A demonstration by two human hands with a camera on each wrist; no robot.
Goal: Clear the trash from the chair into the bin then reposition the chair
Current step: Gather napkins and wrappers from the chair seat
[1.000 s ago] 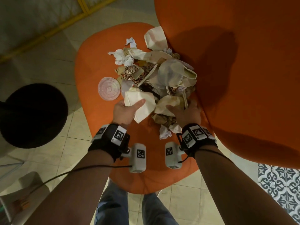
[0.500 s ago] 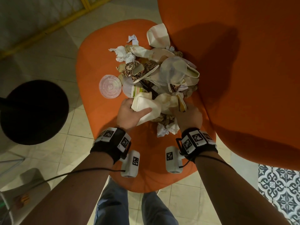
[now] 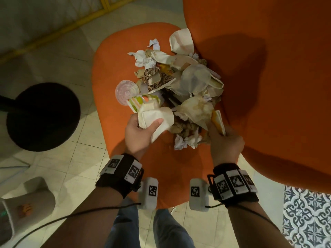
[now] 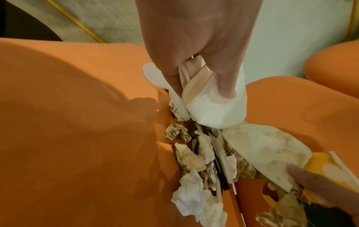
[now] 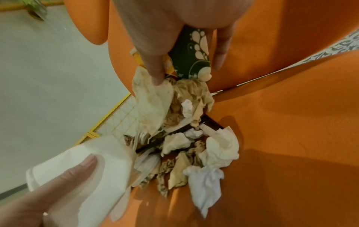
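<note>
Inspecting: orange chair [image 3: 111,72] with trash pile [image 3: 179,83] heaped on the seat, against the backrest [image 3: 268,86].
Hidden: lower layers of the pile are buried and cannot be itemised; the backrest runs out of the head view at top and right.
Hard to read: the black round object [image 3: 43,117] on the floor left of the chair is dark throughout (bin or stool, cannot tell).
Left hand: left hand [image 3: 138,135] grips a white folded napkin [image 3: 155,119] at the pile's near left edge, thumb pressed on top, fingers curled beneath.
Right hand: right hand [image 3: 225,142] pinches a stained paper wrapper [image 3: 197,110] together with a yellow carton piece [image 3: 217,120] at the pile's near right edge; a dark green patterned carton [image 5: 190,46] sits under the palm in the right wrist view.
Surroundings: clear plastic lid [image 3: 127,90] lies flat at the pile's left side; crumpled white tissue [image 3: 186,140] lies on the seat between the hands; patterned floor tiles [image 3: 308,221] at lower right.
Obstruction: the backrest crowds the pile's right side.
Orientation: the pile's long axis runs from the near hands away toward the far edge of the seat, along the backrest.
</note>
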